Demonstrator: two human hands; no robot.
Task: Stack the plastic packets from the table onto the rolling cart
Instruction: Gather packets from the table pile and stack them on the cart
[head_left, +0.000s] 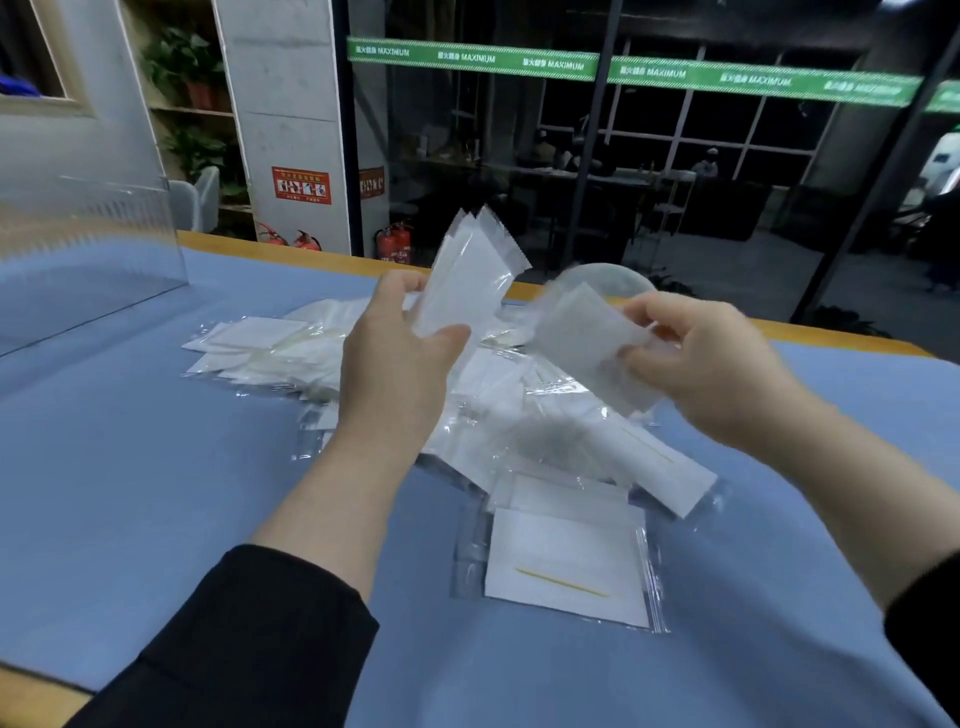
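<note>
I see a wide table covered in a pale blue cloth (156, 467) with a yellow wooden edge along its far side, filling most of my view. At the far left of it stands a clear acrylic box (88, 249), its walls transparent. Spread across the middle of the cloth lies a loose heap of clear plastic packets with white paper inserts (519, 415), overlapping one another at all angles; I cannot count them. Nearest to me, at the front of the heap, one flat clear packet holding a white card and a thin yellow stick (566, 566) lies apart enough to read clearly, face up on the cloth.

Both forearms reach in from the bottom, each with a black sleeve pushed back from the wrist. My left hand (400, 353) is raised above the heap with thumb and fingers closed around a small upright bundle of clear packets (467, 275), fanned at the top and tilted to the right. My right hand (711, 358) is also lifted, pinching a single blurred clear packet with a white insert (587, 338) by its right end between thumb and fingertips; the packet hangs just beside the bundle, not touching it as far as I can tell.

I see no cart in this view.
</note>
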